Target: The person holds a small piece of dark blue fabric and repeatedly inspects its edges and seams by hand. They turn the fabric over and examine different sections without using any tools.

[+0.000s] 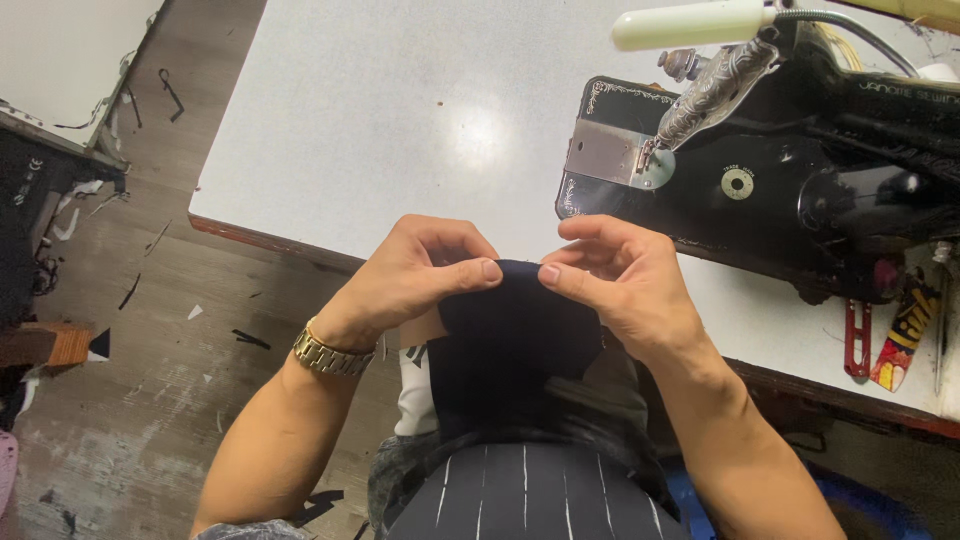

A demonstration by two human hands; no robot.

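Both hands pinch the top edge of a dark cloth, held up just in front of the table's near edge.

Head view: left hand (gold watch on its wrist) grips the cloth between thumb and fingers; right hand grips the same edge just beside it, thumbs nearly touching; the cloth hangs toward the lap; the black sewing machine stands on the white table, to the right; red scissors lie by it.

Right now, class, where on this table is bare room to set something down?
Bare: the white table left of the sewing machine, beyond both hands. Crowded: the right edge, with red scissors beside the machine.
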